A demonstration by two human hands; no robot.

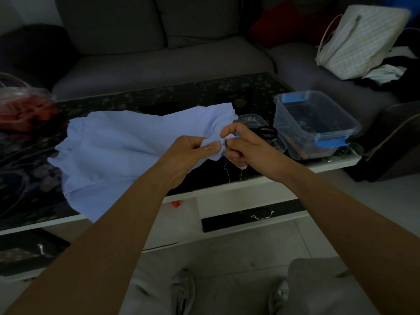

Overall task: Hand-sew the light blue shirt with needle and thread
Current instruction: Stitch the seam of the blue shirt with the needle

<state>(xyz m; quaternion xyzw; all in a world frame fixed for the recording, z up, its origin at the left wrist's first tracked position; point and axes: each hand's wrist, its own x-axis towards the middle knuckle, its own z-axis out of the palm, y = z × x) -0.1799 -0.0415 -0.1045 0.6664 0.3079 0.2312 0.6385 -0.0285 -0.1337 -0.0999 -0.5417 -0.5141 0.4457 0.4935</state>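
The light blue shirt (pixel 118 151) lies spread over the dark patterned coffee table (pixel 204 92), with one end lifted off the top. My left hand (pixel 191 153) pinches that bunched end between thumb and fingers. My right hand (pixel 245 146) meets it from the right, fingers curled and pinching at the same fold of cloth. Thin pale thread (pixel 228 171) dangles below the two hands over the table's front edge. The needle itself is too small to make out.
A clear plastic box with blue clips (pixel 316 123) stands right of my hands, with black scissors (pixel 268 133) and a smaller clear tub (pixel 252 120) beside it. A bag with red contents (pixel 25 108) sits far left. A grey sofa (pixel 159 53) lies behind; my knees are below.
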